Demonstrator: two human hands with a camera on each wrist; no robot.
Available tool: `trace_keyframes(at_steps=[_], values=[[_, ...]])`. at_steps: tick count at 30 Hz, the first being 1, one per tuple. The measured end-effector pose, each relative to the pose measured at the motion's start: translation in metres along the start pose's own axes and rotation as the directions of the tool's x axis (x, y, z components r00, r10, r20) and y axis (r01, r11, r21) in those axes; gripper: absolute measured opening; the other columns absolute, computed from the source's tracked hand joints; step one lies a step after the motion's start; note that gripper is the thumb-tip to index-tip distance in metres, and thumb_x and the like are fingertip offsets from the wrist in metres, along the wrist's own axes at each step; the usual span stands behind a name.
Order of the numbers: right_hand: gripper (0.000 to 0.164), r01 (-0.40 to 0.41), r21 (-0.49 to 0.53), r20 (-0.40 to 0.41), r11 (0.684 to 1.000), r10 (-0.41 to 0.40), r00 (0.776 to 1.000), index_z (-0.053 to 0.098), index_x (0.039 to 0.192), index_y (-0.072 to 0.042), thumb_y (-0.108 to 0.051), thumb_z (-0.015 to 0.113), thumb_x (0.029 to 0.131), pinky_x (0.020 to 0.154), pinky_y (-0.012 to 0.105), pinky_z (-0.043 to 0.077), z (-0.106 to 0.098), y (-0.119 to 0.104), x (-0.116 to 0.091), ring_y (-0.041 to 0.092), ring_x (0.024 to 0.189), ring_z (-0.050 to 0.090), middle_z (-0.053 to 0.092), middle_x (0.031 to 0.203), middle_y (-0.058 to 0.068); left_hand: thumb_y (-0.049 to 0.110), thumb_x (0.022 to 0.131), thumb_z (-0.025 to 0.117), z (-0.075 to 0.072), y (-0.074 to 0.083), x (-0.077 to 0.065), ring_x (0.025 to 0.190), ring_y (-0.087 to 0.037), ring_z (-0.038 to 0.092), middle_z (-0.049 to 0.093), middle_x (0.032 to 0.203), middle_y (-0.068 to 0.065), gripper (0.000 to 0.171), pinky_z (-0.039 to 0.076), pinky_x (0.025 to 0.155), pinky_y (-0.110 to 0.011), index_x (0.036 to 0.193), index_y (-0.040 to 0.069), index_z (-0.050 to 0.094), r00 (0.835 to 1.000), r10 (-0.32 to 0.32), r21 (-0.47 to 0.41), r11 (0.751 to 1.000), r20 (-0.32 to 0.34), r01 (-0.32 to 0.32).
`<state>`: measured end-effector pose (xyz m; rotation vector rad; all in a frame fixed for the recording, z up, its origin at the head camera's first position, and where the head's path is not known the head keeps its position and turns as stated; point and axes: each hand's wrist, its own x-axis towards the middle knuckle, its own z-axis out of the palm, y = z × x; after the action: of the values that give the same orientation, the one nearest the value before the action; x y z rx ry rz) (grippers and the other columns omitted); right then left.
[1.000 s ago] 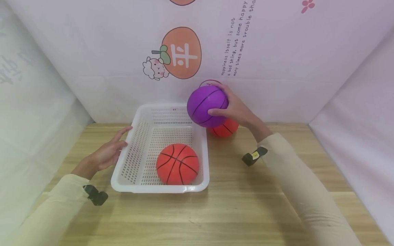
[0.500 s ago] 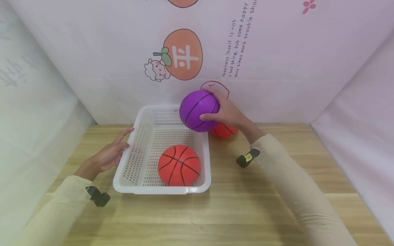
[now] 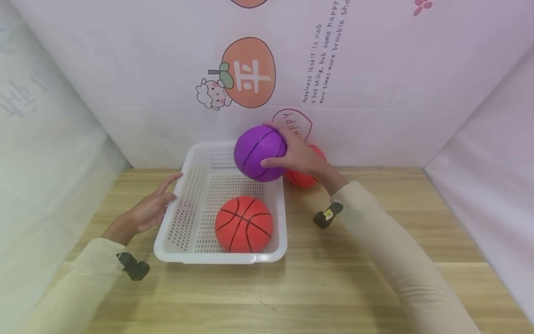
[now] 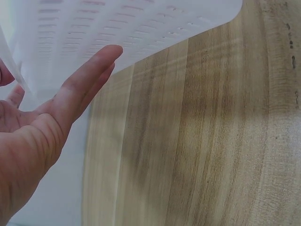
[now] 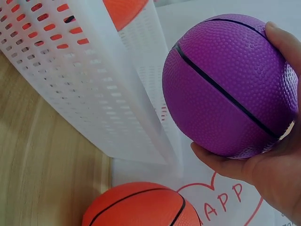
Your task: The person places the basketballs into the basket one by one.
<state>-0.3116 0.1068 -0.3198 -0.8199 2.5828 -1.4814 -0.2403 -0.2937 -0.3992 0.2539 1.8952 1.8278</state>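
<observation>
In the head view, a purple toy basketball (image 3: 259, 154) is held above the back right rim of a white perforated plastic basket (image 3: 223, 258). My right hand (image 3: 298, 153) grips it from the right, thumb and fingers spread round its side. The right wrist view shows the purple ball (image 5: 225, 89) in the fingers, apart from the basket. My left hand (image 3: 151, 208) touches the basket's left rim, with straight fingers along its outer wall (image 4: 117, 28) in the left wrist view. A red-orange toy basketball (image 3: 244, 224) lies inside the basket at the front right.
Another red-orange ball (image 3: 303, 178) sits on the wooden table (image 3: 317, 292) just right of the basket, partly hidden by my right hand. A white printed cloth (image 3: 367, 93) rises behind the table, and cloth walls stand at both sides.
My right hand has carried the purple ball left and slightly down, over the basket's back right corner. My left hand remains at the left rim.
</observation>
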Motion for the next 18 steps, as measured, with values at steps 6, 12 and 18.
trace_keyframes(at_steps=[6, 12, 18], values=[[0.092, 0.024, -0.001, 0.021, 1.000, -0.023, 1.000, 0.035, 0.154, -0.032, -0.038, 0.084, 0.077, 0.092, 0.047, 0.051, 0.008, 0.002, 0.006, 0.029, 0.122, 0.049, 0.037, 0.148, 0.006, 0.006, 0.103, 0.027, -0.001, -0.001, 0.001, 0.112, -0.034, 0.062, 0.025, 0.148, -0.039, 0.068, 0.051, 0.085, -0.062, 0.160, 0.026, -0.005, 1.000, 0.009, 0.001, 1.000, 0.002, -0.009], [0.092, 0.018, 0.012, 0.037, 1.000, -0.018, 0.999, 0.034, 0.155, -0.026, -0.035, 0.084, 0.078, 0.094, 0.050, 0.050, 0.015, -0.005, 0.008, 0.032, 0.123, 0.050, 0.039, 0.147, 0.011, 0.006, 0.103, 0.028, -0.001, -0.001, 0.000, 0.114, -0.034, 0.061, 0.025, 0.149, -0.038, 0.069, 0.051, 0.086, -0.061, 0.160, 0.027, -0.004, 1.000, 0.000, -0.005, 1.000, -0.003, 0.000], [0.090, 0.015, 0.005, 0.049, 1.000, -0.015, 0.999, 0.033, 0.150, -0.030, -0.038, 0.084, 0.076, 0.090, 0.047, 0.053, 0.022, 0.001, 0.013, 0.031, 0.119, 0.053, 0.041, 0.144, 0.009, 0.007, 0.103, 0.029, -0.002, -0.001, 0.001, 0.113, -0.035, 0.061, 0.028, 0.148, -0.038, 0.069, 0.051, 0.085, -0.062, 0.160, 0.028, -0.003, 1.000, -0.010, -0.002, 1.000, -0.009, 0.010]])
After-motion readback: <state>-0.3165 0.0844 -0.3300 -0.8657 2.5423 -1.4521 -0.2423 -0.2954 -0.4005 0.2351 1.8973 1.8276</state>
